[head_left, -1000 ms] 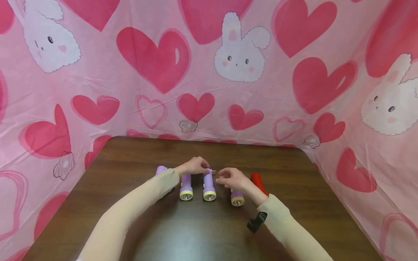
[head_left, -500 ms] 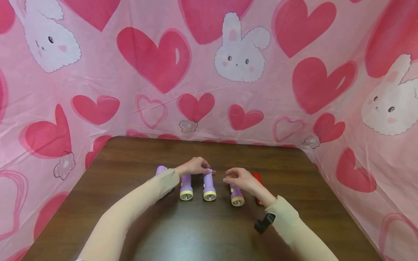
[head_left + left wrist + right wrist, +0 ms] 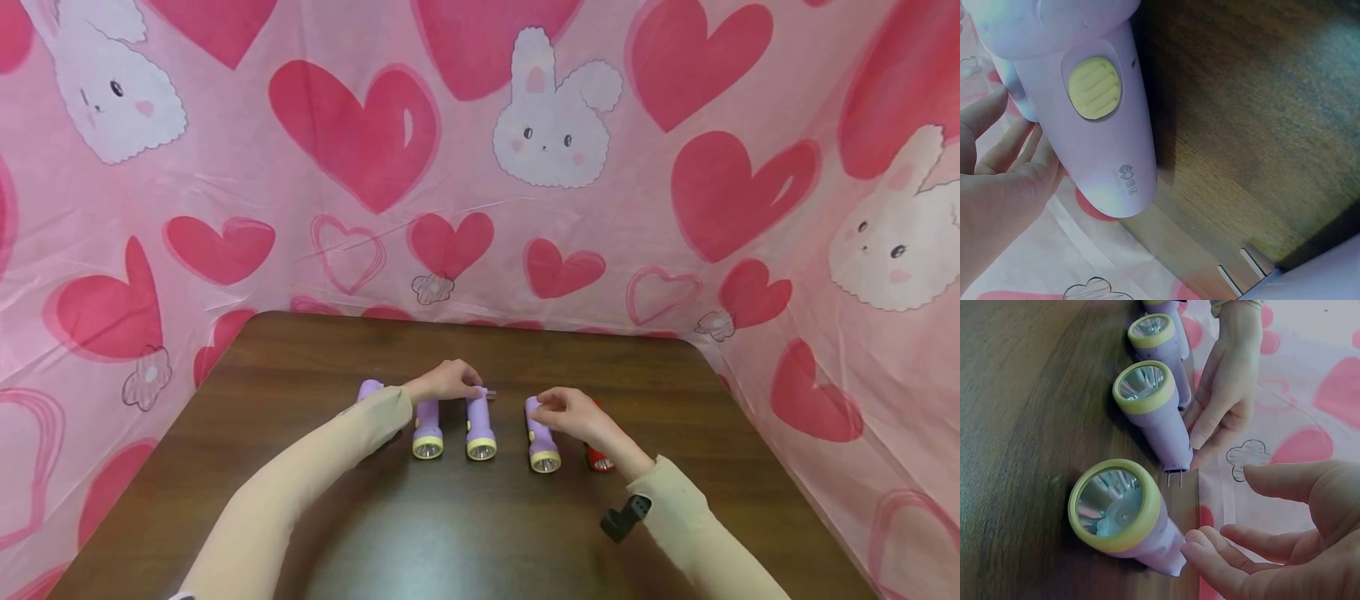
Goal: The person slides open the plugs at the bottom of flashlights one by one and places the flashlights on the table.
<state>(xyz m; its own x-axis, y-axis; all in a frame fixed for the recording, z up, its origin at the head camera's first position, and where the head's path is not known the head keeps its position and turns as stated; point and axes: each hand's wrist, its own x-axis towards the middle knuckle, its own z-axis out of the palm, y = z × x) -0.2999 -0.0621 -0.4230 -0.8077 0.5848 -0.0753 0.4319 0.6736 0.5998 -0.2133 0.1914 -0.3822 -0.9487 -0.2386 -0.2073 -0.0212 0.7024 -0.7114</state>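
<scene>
Several purple flashlights with yellow rims lie in a row, lenses towards me. My left hand pinches the tail of the middle flashlight; in the right wrist view, two metal prongs stick out of that tail. The right hand hovers over the tail of the right-hand purple flashlight, thumb and fingers apart, fingertips close to its body. Whether they touch it I cannot tell. Another purple flashlight lies left of the middle one. The leftmost flashlight is mostly hidden under my left forearm.
A red flashlight lies right of the row, partly covered by my right hand and wrist. All rest on a brown wooden table. A pink curtain with hearts and rabbits hangs around its back and sides.
My right hand has moved right, away from the middle flashlight to the right-hand purple one, uncovering more of that one's body. The left hand stays in place at the middle flashlight.
</scene>
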